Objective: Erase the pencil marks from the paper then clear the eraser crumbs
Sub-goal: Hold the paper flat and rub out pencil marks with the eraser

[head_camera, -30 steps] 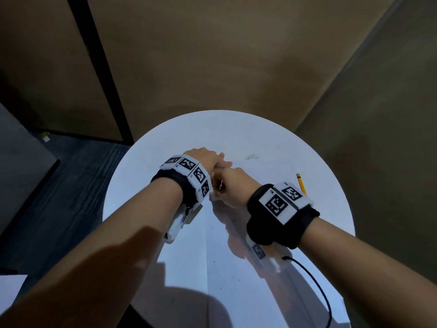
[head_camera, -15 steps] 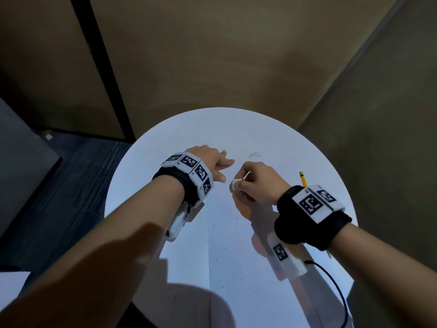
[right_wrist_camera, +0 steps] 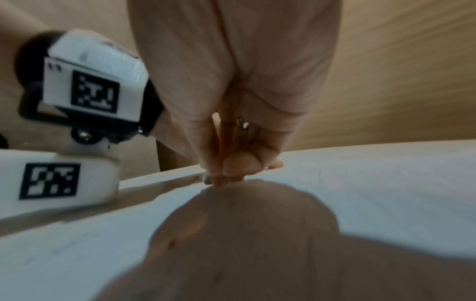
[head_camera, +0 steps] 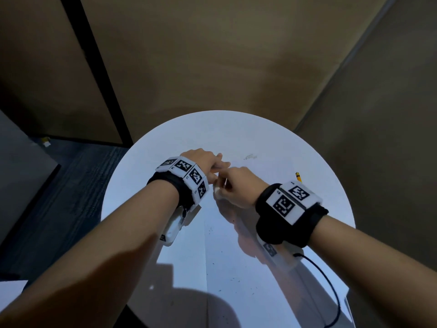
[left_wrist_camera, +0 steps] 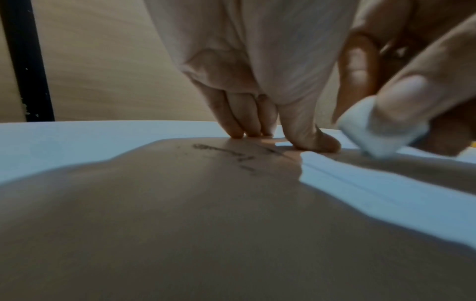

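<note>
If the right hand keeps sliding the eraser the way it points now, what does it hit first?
Probably the left hand: its fingertips press the paper right beside the eraser, which the right hand pinches. The gap between them looks narrow, though depth is unclear.

The room is dim; the round table (head_camera: 236,133) is the one bright patch, bluish white, lit from above. Soft arm shadows fall across the near half of the paper (head_camera: 236,268). The head view bends straight wall lines at its edges. Both wrist views are strongly warped; the right one is smeared with blur, the left sharper at the fingertips (left_wrist_camera: 306,140).
</note>
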Available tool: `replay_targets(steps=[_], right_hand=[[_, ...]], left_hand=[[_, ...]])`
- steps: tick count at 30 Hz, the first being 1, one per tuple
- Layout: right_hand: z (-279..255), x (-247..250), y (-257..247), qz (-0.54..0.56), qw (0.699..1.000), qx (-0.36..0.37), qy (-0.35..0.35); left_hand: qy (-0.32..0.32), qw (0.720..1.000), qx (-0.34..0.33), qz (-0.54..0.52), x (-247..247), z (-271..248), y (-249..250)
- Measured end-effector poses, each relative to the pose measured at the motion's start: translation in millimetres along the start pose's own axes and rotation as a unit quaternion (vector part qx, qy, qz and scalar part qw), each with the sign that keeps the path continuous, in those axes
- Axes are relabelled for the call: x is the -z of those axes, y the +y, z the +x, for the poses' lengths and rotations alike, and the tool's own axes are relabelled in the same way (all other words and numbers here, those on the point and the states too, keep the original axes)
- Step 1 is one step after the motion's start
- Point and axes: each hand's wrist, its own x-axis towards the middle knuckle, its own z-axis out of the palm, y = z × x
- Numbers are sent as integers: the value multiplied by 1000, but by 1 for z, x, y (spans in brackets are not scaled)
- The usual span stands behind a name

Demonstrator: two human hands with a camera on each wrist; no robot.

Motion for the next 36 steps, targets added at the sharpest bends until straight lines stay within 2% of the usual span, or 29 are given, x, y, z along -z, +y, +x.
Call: replay_targets(steps=[3,8,12,17,19,22,24,32,36], right_hand=[[-5,-13,-3,16,999,3,49],[-10,-8,-4,-24,999,25,-26],[-4,-11,-6,20,999,7,43],[-15,-7,4,7,999,9,-42],[-17,4,20,66,997,-34,-3],[-22,14,44,117,981,-106,116],[-27,15,55,137,973,-130,132],[-18,13,41,178,980,-68,63],[-5,8,25,156,986,-18,64]], left_hand=[[-1,1000,6,-5,-2,1,-1],[-21,1000,1,6,2,0,0],[-5,1000,6,0,-2,0,0],[-26,1000,-2,4,4,0,1],[-25,1000,1,0,5,1,1],[-26,1000,-4,-8,6,4,-3],[-28,1000,-10,-6,8,5,-4],[-28,999,0,-18,11,7,-4],[-35,999,4,-8,11,6,0]])
